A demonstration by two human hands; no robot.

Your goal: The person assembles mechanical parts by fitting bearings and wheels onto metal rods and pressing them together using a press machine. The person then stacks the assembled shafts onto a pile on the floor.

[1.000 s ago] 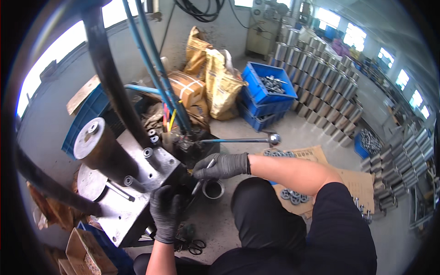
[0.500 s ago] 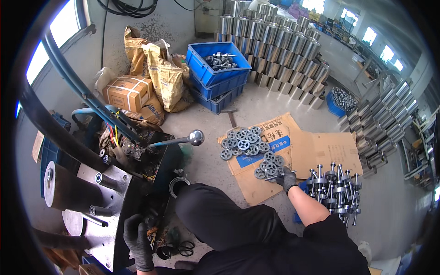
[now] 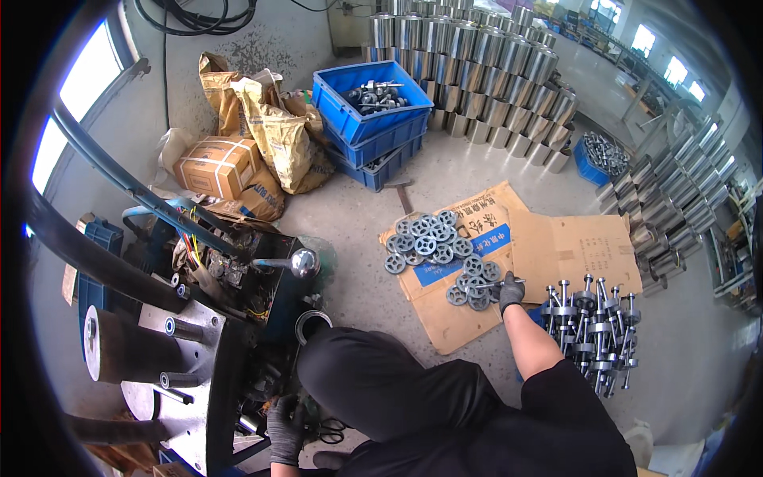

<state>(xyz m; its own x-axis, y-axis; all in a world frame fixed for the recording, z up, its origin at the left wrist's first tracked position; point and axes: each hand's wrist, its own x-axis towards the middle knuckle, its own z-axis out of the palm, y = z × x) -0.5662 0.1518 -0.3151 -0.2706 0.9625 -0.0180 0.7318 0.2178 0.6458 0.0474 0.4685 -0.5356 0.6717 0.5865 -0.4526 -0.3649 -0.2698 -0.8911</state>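
My right hand [image 3: 510, 294], in a dark glove, is closed round a thin metal rod [image 3: 494, 284] above the cardboard's near side. Just left of it lies a small group of grey spoked metal wheels [image 3: 474, 270]. A larger heap of similar wheels [image 3: 429, 238] rests farther off on the flattened cardboard [image 3: 453, 324]. At the lower left my gloved left hand [image 3: 284, 431] is beside the dark machine base, its fingers curled; whatever they may hold is hidden. Close to that hand are the black-handled scissors [image 3: 331, 430].
A machine with a steel plate [image 3: 191, 378] and a ball-ended lever [image 3: 304, 263] stands left. Metal shafts with collars [image 3: 592, 330] are piled at right. Beyond are stacked blue crates [image 3: 372, 103], a hammer [image 3: 403, 195], sacks [image 3: 278, 131] and shiny steel cylinders [image 3: 477, 79].
My left hand has moved right and down, alongside the machine base. My right hand has shifted slightly right and away, with the rod still in it. The whole view has turned a little.
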